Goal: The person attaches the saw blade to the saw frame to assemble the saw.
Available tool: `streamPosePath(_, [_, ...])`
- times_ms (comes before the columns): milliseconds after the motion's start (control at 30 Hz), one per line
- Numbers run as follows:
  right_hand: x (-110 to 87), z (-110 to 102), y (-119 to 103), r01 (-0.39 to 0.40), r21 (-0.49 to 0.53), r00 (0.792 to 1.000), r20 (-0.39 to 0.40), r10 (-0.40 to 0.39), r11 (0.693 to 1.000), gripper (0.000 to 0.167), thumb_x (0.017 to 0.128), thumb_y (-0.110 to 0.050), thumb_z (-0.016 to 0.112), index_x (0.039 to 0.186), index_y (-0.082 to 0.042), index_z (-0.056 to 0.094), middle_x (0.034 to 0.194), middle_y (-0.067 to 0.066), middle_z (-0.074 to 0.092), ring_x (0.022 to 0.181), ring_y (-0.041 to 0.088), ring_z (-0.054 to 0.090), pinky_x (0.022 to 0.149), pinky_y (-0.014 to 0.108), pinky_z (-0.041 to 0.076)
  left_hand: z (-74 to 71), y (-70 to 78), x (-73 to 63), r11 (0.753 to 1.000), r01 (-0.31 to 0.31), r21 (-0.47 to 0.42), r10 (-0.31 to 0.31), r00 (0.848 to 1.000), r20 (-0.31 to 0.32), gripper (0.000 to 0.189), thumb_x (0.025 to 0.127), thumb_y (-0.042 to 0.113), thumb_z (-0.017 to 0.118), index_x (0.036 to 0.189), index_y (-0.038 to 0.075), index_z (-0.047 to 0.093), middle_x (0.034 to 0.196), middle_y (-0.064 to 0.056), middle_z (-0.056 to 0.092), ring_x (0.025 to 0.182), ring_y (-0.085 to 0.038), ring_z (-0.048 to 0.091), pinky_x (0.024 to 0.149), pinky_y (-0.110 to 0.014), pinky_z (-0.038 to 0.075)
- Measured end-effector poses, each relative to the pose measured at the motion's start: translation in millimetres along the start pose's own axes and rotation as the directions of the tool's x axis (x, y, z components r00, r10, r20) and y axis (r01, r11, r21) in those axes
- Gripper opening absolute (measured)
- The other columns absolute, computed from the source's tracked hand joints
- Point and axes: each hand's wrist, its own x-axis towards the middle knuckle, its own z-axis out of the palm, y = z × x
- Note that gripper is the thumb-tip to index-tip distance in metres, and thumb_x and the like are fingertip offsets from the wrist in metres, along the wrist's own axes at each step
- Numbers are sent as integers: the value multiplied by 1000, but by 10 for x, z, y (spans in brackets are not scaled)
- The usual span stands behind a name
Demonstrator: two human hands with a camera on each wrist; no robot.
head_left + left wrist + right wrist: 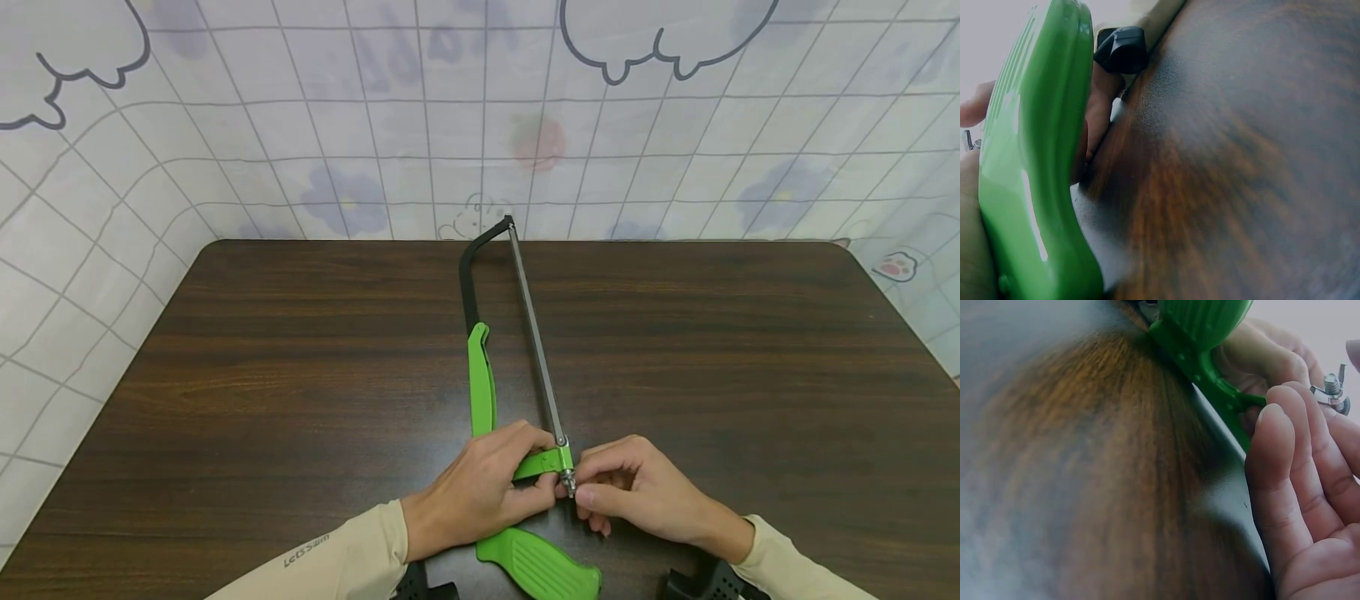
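Note:
A hacksaw [482, 392] with a green and black frame lies on the dark wooden table, its silver blade [534, 333] on the right side. My left hand [487, 479] grips the green frame near the blade's lower end, fingers and thumb around the short cross arm. At that end sits a small metal wing nut [1333, 386]. Curled fingers of my right hand [645, 492] are at the wing nut, thumb and forefinger on either side of it; firm contact is hard to see. The green handle [1041, 150] fills the left part of the left wrist view.
The brown table [300, 333] stretches around the saw to a rounded far edge. Behind it hangs a white grid-patterned cloth [450, 125]. Black wrist devices [712, 579] show at the bottom of the head view.

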Motion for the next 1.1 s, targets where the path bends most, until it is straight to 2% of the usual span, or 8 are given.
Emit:
streamPosePath(267, [0,25,3,-48,-102,998,-39,45,994,23,97,15,54,90,0,71,77,20,61,57,27,62,52,33,57,0,-5,-3,1000,-11,6,11,1000,2,22,95,9,67,116,11,62,98,2,66,76,1,53,70,-3,44])
streamPosePath(800, [4,31,0,-30,-99,999,-17,28,995,27,98,15,50,90,0,70,78,21,61,57,28,61,52,33,57,6,-15,-12,1000,-14,5,14,1000,6,22,95,9,66,116,10,62,97,3,66,76,1,52,70,-2,43])
streamPosePath(1100, [0,34,22,-41,-128,999,-28,37,991,27,98,15,52,88,-2,71,76,20,62,56,26,62,52,32,57,14,-19,-20,1000,-15,14,15,1000,4,22,94,9,67,116,10,62,97,2,66,75,1,52,70,-2,43])
